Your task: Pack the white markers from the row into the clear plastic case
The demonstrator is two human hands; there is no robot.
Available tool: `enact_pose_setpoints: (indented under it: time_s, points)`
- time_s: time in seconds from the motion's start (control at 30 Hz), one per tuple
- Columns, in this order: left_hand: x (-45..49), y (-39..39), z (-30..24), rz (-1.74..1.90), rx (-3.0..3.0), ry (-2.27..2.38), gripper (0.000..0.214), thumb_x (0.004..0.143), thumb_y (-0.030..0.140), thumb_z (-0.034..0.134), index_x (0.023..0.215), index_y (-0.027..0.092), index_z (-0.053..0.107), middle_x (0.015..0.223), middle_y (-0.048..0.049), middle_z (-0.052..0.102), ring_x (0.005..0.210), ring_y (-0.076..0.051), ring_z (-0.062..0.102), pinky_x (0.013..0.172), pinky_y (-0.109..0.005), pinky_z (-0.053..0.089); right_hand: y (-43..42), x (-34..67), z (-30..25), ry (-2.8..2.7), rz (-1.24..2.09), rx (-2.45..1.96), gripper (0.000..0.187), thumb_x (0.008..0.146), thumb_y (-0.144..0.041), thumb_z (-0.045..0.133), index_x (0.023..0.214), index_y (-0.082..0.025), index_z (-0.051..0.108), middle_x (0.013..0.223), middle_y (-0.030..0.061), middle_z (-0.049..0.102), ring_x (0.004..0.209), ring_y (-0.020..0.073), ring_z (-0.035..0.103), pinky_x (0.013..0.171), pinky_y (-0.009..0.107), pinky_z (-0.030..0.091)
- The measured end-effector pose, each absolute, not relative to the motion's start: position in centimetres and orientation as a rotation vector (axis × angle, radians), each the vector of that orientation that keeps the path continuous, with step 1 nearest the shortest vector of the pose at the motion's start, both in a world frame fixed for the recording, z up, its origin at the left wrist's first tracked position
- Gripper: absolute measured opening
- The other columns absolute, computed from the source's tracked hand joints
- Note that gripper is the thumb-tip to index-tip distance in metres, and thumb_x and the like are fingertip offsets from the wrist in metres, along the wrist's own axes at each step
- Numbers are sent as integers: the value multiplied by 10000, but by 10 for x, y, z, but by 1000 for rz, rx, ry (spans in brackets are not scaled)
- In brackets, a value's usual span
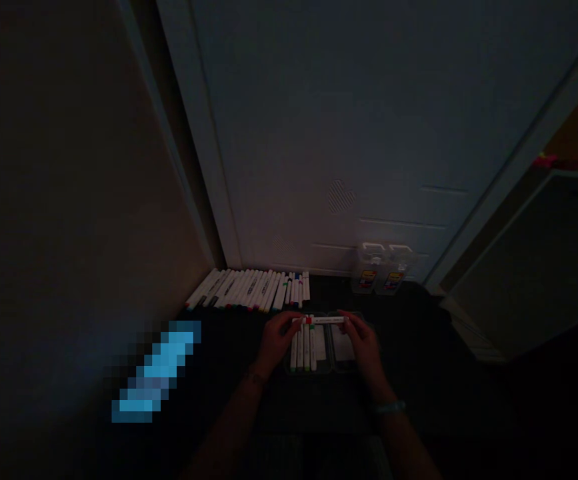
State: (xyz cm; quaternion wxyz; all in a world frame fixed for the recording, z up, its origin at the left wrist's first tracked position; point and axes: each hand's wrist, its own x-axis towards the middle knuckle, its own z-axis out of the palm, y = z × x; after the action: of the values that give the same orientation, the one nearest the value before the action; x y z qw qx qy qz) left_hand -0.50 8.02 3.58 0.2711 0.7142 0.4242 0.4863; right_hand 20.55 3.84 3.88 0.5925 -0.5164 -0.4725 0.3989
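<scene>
A white marker (326,320) with a red band is held level between my two hands. My left hand (279,333) pinches its left end, and my right hand (362,337) pinches the right end. Below it lies an opened clear plastic case (331,369). Several white markers (300,350) stand side by side in the case's left half, some with green at their ends. Pale paper or card shows in the right half (343,345). The dim light hides finer detail.
A long row of white markers (249,290) with coloured ends lies at the back left of the dark tabletop (229,380). Two clear plastic cases (366,273) stand upright by the white panel (339,133). A bright pixelated blue patch (161,370) is at left.
</scene>
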Motion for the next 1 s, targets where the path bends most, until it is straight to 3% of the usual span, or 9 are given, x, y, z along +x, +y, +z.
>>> enact_pose_setpoints:
  time_s: [0.5, 0.73, 1.0]
  points:
    - [-1, 82, 35, 1397, 1868, 1156, 254, 886, 316, 437, 895, 171, 646, 850, -30, 682, 797, -162, 620, 741, -253, 465, 38, 204, 38, -1091, 984, -1177, 412, 783, -531, 548, 1034, -226, 665, 997, 51, 664, 896, 227, 589, 732, 307, 454]
    - [-2, 82, 34, 1387, 1873, 1157, 251, 879, 328, 446, 903, 175, 643, 872, -36, 679, 824, -168, 617, 758, -262, 467, 38, 205, 35, -1067, 999, -1161, 391, 783, -507, 567, 1054, -233, 635, 861, 34, 658, 798, 199, 584, 669, 278, 447]
    - [-1, 81, 36, 1381, 1863, 1157, 259, 877, 331, 441, 879, 175, 647, 870, -35, 687, 827, -172, 621, 767, -267, 469, 37, 204, 36, -1057, 1022, -1150, 399, 781, -520, 561, 1027, -214, 632, 901, 51, 650, 809, 203, 580, 668, 281, 450]
